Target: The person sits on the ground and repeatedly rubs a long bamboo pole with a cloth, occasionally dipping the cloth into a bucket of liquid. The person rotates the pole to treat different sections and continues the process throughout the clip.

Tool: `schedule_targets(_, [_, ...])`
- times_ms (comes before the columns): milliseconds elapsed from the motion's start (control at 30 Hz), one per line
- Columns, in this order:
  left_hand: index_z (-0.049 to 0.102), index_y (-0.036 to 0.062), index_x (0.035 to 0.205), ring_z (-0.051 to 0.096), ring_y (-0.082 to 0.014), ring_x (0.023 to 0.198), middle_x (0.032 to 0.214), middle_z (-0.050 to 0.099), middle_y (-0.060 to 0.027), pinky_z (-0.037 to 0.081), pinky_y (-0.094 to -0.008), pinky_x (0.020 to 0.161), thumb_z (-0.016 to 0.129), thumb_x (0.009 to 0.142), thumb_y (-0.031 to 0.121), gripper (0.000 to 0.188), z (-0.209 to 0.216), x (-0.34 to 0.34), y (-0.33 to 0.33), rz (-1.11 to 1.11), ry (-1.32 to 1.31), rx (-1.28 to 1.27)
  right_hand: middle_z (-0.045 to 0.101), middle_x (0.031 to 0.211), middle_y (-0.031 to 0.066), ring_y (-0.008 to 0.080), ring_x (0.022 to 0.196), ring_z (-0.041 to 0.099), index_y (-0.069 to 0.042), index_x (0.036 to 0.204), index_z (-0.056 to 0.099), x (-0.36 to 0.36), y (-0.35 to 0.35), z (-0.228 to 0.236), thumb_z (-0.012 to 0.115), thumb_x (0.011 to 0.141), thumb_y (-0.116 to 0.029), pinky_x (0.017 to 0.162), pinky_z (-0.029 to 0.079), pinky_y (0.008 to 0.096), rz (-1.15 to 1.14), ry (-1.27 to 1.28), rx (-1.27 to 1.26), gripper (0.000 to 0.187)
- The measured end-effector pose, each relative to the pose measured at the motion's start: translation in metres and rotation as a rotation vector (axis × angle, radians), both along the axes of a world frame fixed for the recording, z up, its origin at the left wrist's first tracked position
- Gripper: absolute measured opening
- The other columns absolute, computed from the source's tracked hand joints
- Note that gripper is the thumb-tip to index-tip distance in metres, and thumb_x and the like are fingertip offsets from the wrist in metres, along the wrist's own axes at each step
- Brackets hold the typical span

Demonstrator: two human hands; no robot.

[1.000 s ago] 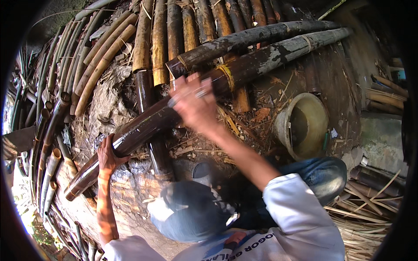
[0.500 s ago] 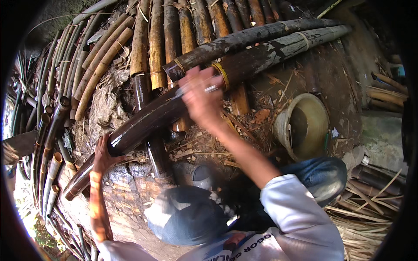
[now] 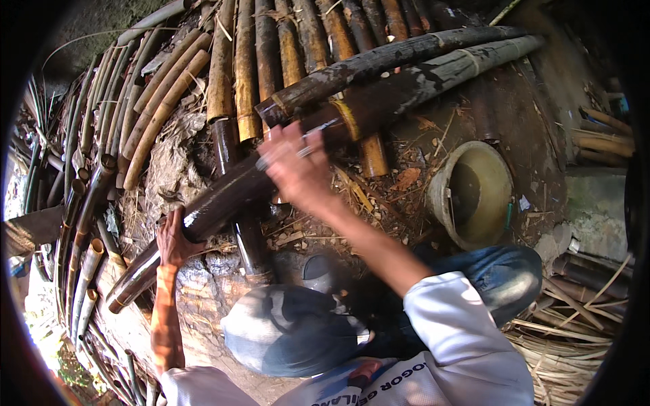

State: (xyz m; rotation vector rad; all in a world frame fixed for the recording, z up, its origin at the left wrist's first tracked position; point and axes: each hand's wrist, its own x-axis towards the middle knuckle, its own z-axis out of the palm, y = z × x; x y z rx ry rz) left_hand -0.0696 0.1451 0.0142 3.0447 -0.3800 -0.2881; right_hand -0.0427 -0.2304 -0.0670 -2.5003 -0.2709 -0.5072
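Note:
A long, dark, wet-looking bamboo pole [image 3: 227,186] lies slantwise before me, from lower left to upper right, with a yellowish band near its middle and a grey far part. My left hand [image 3: 177,240] is closed over the pole near its lower end. Slightly blurred, my right hand [image 3: 294,166] presses its bent fingers onto the pole's upper side, left of the yellowish band. Thin silvery bits show at these fingers; what they belong to is too unclear to name. Alongside the pole's far part rests a second, slimmer bamboo pole [image 3: 379,64].
Several bamboo poles [image 3: 244,74] lie in a row beyond, some under the slanted one. More bamboo lengths [image 3: 166,108] are heaped at left. A pale basin [image 3: 440,193] stands at right, near my knee [image 3: 494,277]. Split bamboo strips [image 3: 569,352] pile at lower right.
My right hand has slid down-left along the pole, away from the yellowish band. My left hand keeps its grip near the lower end. The whole view has shifted slightly.

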Motion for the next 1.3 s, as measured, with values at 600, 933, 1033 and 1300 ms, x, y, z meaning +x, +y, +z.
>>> schedule_targets(600, [0.048, 0.0096, 0.145, 0.051, -0.036, 0.129, 0.133, 0.056, -0.0137, 0.037, -0.0514, 0.114, 0.095, 0.052, 0.026, 0.106, -0.025, -0.077, -0.011, 0.154, -0.289, 0.033, 0.067, 0.138, 0.0117, 0.0269, 0.135, 0.058, -0.012, 0.126, 0.073, -0.039, 0.103, 0.037, 0.066, 0.099, -0.031, 0.121, 0.037, 0.0518, 0.154, -0.108, 0.056, 0.034])
schedule_targets(933, [0.039, 0.018, 0.153, 0.048, -0.0381, 0.135, 0.14, 0.05, -0.0087, 0.039, -0.0649, 0.107, 0.098, 0.051, 0.033, 0.118, -0.034, -0.063, -0.018, 0.187, -0.183, 0.055, 0.074, 0.123, 0.014, 0.0283, 0.115, 0.071, -0.001, 0.121, 0.072, 0.007, -0.187, 0.049, 0.056, 0.107, -0.016, 0.098, 0.054, 0.0386, -0.298, -0.225, 0.381, 0.026])
schedule_targets(1033, [0.041, 0.0152, 0.153, 0.048, -0.0376, 0.135, 0.141, 0.052, -0.0099, 0.039, -0.0574, 0.109, 0.097, 0.057, 0.045, 0.115, -0.02, -0.057, -0.034, 0.151, -0.196, 0.011, 0.074, 0.096, 0.0098, 0.0218, 0.085, 0.07, 0.001, 0.115, 0.073, -0.037, -0.322, 0.041, 0.058, 0.106, -0.032, 0.079, 0.056, 0.0328, -0.564, -0.078, 0.434, 0.037])
schedule_targets(1300, [0.076, 0.0069, 0.119, 0.066, -0.0293, 0.115, 0.12, 0.072, -0.012, 0.041, -0.0364, 0.11, 0.03, 0.113, 0.049, 0.063, -0.029, -0.038, -0.004, 0.606, -0.078, -0.651, 0.073, 0.096, 0.0158, 0.035, 0.093, 0.073, -0.002, 0.112, 0.066, -0.183, -0.459, -0.106, 0.065, 0.096, -0.056, 0.081, 0.057, 0.0452, -0.85, 0.828, 0.198, 0.056])
